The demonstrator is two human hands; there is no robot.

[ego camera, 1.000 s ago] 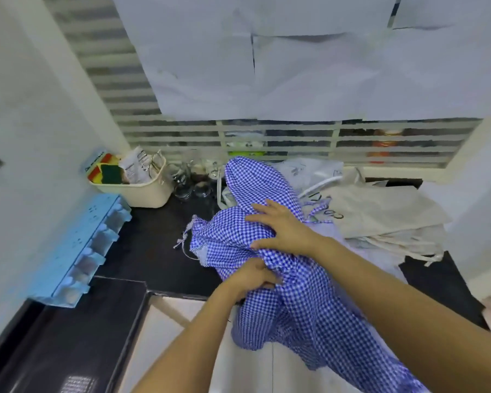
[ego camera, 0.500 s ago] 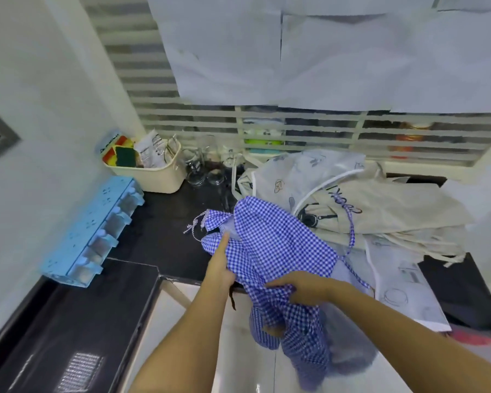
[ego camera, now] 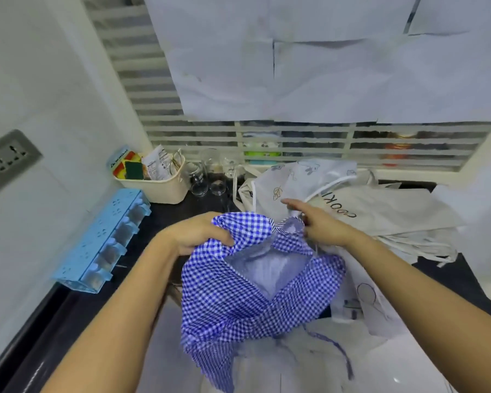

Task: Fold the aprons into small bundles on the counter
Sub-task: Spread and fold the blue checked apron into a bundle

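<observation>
A blue-and-white checked apron (ego camera: 233,296) hangs bunched in front of me over the counter's front edge, its pale inner side showing in the middle. My left hand (ego camera: 196,234) grips its upper left edge with curled fingers. My right hand (ego camera: 321,225) pinches the upper right edge, with the forefinger stretched out toward the back. Behind them, beige and white aprons (ego camera: 380,211) lie in a loose pile on the black counter (ego camera: 170,214); one bears dark lettering.
A cream basket (ego camera: 159,185) with sponges and packets stands at the back left, with glass jars (ego camera: 210,177) beside it. A light blue rack (ego camera: 105,239) is fixed to the left wall under a grey socket (ego camera: 3,163). A white printed sheet (ego camera: 372,302) lies at the right.
Both hands have shifted to the apron's upper edge and drawn it apart, showing the pale inner side. The view has tilted down and closer.
</observation>
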